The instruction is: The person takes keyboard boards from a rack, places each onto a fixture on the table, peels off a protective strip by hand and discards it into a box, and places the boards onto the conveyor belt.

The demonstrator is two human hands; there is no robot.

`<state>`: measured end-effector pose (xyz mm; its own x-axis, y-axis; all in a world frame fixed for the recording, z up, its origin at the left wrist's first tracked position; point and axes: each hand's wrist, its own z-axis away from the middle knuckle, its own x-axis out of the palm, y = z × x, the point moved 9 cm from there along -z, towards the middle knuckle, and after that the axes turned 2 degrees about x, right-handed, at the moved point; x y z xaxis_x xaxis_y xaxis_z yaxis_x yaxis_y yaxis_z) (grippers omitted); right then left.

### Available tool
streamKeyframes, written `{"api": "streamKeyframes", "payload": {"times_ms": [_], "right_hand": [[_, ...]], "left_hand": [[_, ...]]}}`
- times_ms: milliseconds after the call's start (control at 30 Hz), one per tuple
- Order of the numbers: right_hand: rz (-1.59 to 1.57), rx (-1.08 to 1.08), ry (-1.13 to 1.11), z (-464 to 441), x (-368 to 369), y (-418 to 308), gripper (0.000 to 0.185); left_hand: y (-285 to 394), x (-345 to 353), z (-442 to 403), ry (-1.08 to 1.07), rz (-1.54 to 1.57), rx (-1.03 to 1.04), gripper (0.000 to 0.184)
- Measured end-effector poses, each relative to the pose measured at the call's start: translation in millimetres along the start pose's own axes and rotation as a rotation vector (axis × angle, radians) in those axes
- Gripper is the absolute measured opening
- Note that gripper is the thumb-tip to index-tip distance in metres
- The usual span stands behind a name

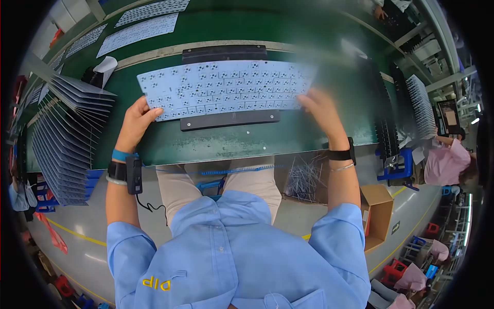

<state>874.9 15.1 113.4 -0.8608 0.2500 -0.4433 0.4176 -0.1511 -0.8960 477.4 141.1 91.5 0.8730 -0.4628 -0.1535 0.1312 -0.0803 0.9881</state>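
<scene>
A pale keyboard circuit board, dotted with rows of small holes, spans the space between my hands. My left hand grips its lower left corner, thumb on top of the face. At the right end my right hand pinches the lower edge. Behind the board lies a black fixture, its far bar and near bar showing past the board's edges. Whether the board rests on the fixture or is held above it, I cannot tell. A blue wrist strap circles my left wrist.
Many boards stand in a rack at the left. More pale boards lie across the green bench. Dark racks stand at the right. A cardboard box sits on the floor. A person in pink is at far right.
</scene>
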Motion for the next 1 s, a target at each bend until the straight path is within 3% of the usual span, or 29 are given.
{"api": "streamKeyframes", "payload": {"times_ms": [433,733,933,1000], "right_hand": [[-0.027,-0.001,-0.029,4,16,-7,0.014],[-0.022,0.081,-0.138,-16,26,2,0.016],[0.075,0.049,-0.090,-3,21,-6,0.014],[-0.056,-0.049,-0.051,5,21,-18,0.013]], "left_hand": [[-6,-24,5,0.037,-0.092,0.045,0.030],[-14,-19,-14,-0.104,-0.141,-0.160,0.041],[-6,-24,0,-0.037,-0.044,-0.027,0.033],[-10,-33,7,0.028,-0.088,0.026,0.026]]}}
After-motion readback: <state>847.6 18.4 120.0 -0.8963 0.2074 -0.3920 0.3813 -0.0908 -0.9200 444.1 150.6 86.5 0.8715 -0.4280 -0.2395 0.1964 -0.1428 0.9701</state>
